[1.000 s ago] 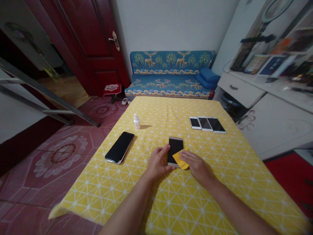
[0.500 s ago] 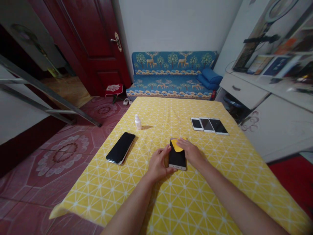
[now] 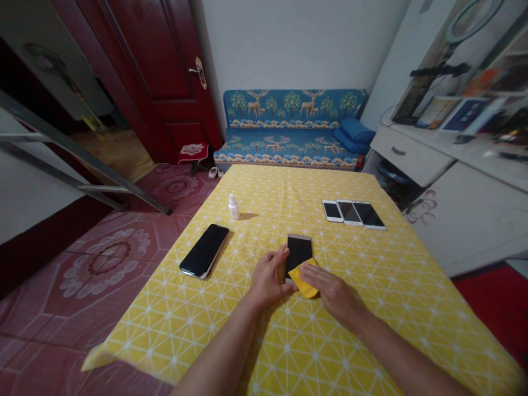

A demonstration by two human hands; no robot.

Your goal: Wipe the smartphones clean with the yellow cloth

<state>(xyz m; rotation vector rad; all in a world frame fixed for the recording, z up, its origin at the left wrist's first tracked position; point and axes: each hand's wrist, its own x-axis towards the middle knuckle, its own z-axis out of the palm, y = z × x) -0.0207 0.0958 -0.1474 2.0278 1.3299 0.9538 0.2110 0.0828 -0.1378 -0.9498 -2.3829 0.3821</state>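
Observation:
A smartphone (image 3: 299, 250) with a dark screen and pale gold ends lies face up on the table. My left hand (image 3: 267, 276) grips its left edge and lower corner between fingers and thumb. Under the fingers of my right hand (image 3: 332, 285) a yellow cleaning cloth (image 3: 306, 285) is pressed over the phone's lower end, hiding that part and hanging past it. To the left lies a larger black smartphone (image 3: 205, 251), and behind that a small white bottle (image 3: 234, 207) stands upright.
Three white-framed phones (image 3: 350, 213) lie side by side at the table's far right. A yellow patterned tablecloth (image 3: 264, 184) covers the table. Beyond it is a blue sofa (image 3: 284, 137); a white cabinet (image 3: 474, 203) stands right, a metal ladder-like frame (image 3: 103, 170) left.
My right hand has slid the yellow cloth down the screen, from the phone's top end to its bottom end. My left hand keeps its hold on the phone.

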